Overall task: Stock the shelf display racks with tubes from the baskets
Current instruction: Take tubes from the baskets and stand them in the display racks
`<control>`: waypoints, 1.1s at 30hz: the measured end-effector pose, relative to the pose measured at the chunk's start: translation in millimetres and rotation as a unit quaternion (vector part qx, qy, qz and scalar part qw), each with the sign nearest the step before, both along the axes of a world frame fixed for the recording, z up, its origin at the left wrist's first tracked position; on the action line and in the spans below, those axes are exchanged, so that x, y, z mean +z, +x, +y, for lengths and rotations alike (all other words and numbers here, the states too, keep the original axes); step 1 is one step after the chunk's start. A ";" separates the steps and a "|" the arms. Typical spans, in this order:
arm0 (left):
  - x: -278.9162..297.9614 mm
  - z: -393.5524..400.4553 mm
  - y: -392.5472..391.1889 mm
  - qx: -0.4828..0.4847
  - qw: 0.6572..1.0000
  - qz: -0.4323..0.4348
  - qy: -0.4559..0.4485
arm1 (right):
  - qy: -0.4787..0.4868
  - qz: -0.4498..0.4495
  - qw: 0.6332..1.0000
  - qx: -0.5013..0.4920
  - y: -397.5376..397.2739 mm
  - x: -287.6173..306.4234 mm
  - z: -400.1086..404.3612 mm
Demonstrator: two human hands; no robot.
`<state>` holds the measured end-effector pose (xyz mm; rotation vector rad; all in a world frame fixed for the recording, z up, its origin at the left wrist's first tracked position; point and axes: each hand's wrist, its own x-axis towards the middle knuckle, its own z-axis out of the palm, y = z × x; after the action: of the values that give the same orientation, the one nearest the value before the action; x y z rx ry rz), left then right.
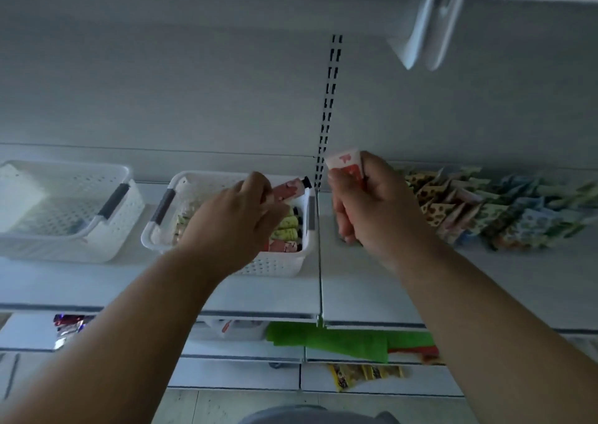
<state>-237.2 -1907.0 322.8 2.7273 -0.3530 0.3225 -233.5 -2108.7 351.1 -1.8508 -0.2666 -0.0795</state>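
At centre frame, the left hand is hovering over the middle white basket, its fingers pinching a pink tube whose black cap is pointing toward the right. More tubes are lying in the basket just below that hand. Right of centre, the right hand is curling round a red-and-white tube, which is sticking up above the fist.

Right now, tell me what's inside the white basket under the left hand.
The white basket holds tubes lying on their sides: yellow-green ones and a pink one, black caps pointing right. The left hand, gripping another pink tube, covers the rest of the contents.
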 end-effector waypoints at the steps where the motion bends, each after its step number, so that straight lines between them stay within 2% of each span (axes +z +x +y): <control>1: 0.7 -4.8 -10.9 -0.007 1.000 -0.011 -0.028 | 0.025 0.000 1.000 0.010 -1.2 1.0 -0.1; 5: -2.2 -24.0 -32.0 -0.021 0.997 -0.048 -0.053 | 0.092 -0.005 0.995 0.049 -6.3 0.5 -9.7; 9: 1.6 -60.7 -36.7 -0.005 0.996 -0.015 -0.086 | 0.078 -0.018 0.997 0.023 -8.2 -5.1 -45.6; 12: 3.0 -108.7 -32.4 -0.034 0.993 0.019 -0.109 | 0.023 -0.050 0.998 -0.032 -5.6 -11.9 -95.5; 17: -5.5 -228.6 -10.7 -0.097 0.987 0.030 -0.126 | 0.054 -0.021 0.994 -0.094 1.9 -20.3 -216.1; 24: -20.8 -401.2 4.0 -0.022 0.968 0.043 -0.245 | -0.075 -0.039 0.988 -0.132 15.1 -35.1 -396.9; 27: -34.5 -450.1 0.8 -0.043 0.971 0.041 -0.232 | -0.127 -0.049 0.977 -0.166 17.8 -38.7 -449.5; 29: -45.7 -474.3 -3.0 -0.062 0.973 0.039 -0.217 | -0.128 -0.043 0.977 -0.165 24.2 -40.9 -475.5; 33: -59.4 -498.4 0.4 -0.041 0.972 0.031 -0.227 | -0.181 -0.065 0.966 -0.171 51.3 -47.1 -502.0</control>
<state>-236.8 -2405.4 263.4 2.2616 -0.3279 0.2572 -182.2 -2610.7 304.0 -2.2445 -0.0495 -0.4161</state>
